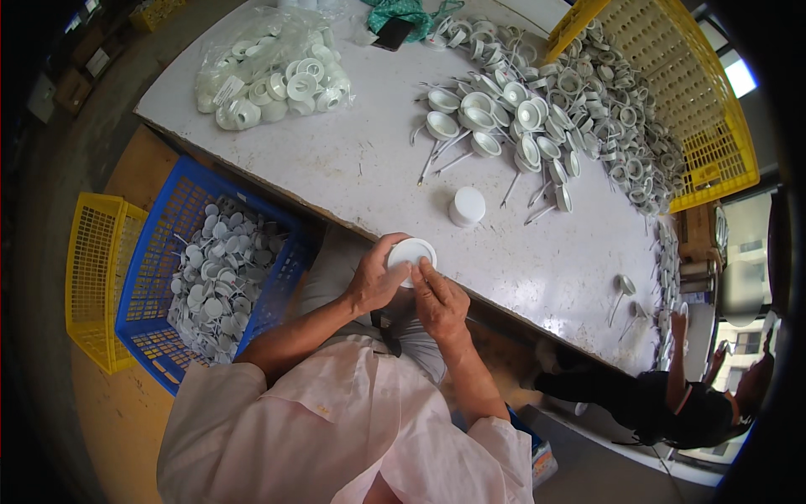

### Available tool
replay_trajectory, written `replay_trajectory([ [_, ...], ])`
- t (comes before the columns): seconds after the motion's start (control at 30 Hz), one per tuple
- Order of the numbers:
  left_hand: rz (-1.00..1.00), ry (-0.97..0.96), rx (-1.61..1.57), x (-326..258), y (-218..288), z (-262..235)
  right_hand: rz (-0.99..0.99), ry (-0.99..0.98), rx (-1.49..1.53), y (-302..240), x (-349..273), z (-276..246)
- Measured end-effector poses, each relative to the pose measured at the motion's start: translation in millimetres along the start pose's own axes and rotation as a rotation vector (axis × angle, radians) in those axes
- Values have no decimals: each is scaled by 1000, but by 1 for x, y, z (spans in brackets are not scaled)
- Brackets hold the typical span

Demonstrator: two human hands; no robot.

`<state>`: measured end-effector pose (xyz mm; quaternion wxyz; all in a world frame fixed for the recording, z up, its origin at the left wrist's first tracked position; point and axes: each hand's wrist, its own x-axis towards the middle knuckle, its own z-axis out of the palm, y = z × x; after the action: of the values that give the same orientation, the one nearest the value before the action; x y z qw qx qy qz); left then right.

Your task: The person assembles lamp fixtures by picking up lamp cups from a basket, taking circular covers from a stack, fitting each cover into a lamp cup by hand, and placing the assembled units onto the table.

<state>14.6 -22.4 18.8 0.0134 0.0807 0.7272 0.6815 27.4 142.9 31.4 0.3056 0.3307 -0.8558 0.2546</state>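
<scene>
Both hands meet on one white round cap [411,253], held in the air just off the near edge of the tabletop [361,168]. The left hand [375,279] cups the cap from the left and below, fingers curled around its rim. The right hand [440,302] comes up from the lower right, fingertips pressed on the cap's lower right rim. The cap's open face tilts up toward the camera. Neither hand is nearer; both touch it. A second white cap [467,206] stands on the tabletop just beyond, up and right of the hands. A blue crate [159,252] of finished parts sits well to the left.
</scene>
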Motion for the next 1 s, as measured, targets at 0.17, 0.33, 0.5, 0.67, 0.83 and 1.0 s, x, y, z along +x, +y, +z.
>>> replay_trajectory([
  [0.17, -58, 3, -98, 5, -6, 9, 56, -52, 21, 4, -3, -5],
  [0.33, -298, 298, -463, -5, -30, -43, 201, -79, 74, 17, -3, -28],
  [0.5, -385, 692, -339, -38, -100, -171, 499, 196, -482, 146, -69, -98],
  [0.67, -682, 988, -243, -101, -218, -304, 1009, 223, -1113, 257, -177, -219],
  [0.83, -757, 777, 542, -250, -306, -438, 1612, -37, -1057, 286, -203, -248],
  [1.0, -779, 1104, 408, -254, -311, -438, 1629, 49, -949, 280, -210, -263],
])
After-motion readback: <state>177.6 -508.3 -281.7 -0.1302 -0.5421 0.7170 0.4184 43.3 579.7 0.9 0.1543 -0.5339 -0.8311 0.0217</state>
